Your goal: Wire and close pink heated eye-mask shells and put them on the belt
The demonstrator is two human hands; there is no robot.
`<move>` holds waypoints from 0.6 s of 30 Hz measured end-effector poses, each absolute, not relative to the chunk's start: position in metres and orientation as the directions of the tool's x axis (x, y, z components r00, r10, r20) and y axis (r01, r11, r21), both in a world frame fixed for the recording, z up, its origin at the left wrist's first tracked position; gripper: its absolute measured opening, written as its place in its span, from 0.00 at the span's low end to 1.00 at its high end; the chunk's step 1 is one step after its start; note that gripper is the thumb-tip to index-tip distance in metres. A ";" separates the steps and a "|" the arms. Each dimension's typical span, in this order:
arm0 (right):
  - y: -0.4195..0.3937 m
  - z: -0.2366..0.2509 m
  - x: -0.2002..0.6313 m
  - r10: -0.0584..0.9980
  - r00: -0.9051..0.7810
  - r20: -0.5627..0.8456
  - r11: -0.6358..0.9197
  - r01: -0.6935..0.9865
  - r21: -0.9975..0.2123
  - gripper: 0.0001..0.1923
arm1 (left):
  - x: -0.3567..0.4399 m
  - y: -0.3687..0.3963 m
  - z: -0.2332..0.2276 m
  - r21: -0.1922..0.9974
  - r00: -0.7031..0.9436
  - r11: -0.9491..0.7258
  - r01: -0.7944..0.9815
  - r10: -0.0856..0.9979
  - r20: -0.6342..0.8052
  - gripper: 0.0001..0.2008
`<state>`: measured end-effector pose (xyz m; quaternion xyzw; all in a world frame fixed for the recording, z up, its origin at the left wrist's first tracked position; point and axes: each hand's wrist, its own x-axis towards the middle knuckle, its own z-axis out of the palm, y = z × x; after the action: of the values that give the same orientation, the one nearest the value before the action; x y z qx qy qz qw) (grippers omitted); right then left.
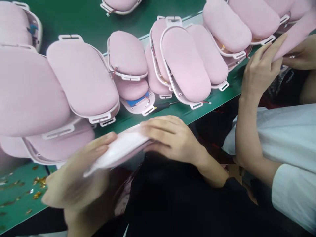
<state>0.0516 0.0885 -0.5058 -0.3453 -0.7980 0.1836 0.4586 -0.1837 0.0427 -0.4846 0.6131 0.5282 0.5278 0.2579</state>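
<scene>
Between my two hands a pink oval padded shell with a white plastic frame (124, 146) is held tilted, just off the front edge of the green table. My left hand (79, 174), smeared by motion, grips its near left end with the fingers over the white side. At the other end, my right hand (172, 136) is closed round the shell, fingers across the top. On the table beyond lies a screwdriver (161, 106) with a dark handle, beside a stack of similar pink padded shells (189, 62) with white strap loops.
Large pink shells (82, 77) are piled along the green table (79, 18), some with loose wires showing. Gold scraps (39, 182) lie at the lower left. On the right, a co-worker's hands (261, 70) hold another pink piece (296, 34).
</scene>
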 end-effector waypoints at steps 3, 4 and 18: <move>0.093 -0.528 0.051 0.758 -0.348 0.552 0.651 0.367 -0.664 0.15 | -0.198 0.048 -0.493 0.679 0.121 -0.493 0.544 0.847 0.518 0.31; 0.093 -0.534 0.049 0.755 -0.360 0.548 0.654 0.357 -0.667 0.15 | -0.200 0.049 -0.499 0.629 0.173 -0.545 0.555 0.815 0.553 0.33; 0.099 -0.532 0.030 0.755 -0.465 0.461 0.645 0.407 -0.646 0.14 | -0.209 0.032 -0.551 0.691 -0.047 -0.432 0.579 0.829 0.558 0.19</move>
<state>0.0302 0.0994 -0.5320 -0.3526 -0.8245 0.2301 0.3782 -0.2094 0.0318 -0.5513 0.6792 0.5182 0.5048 0.1236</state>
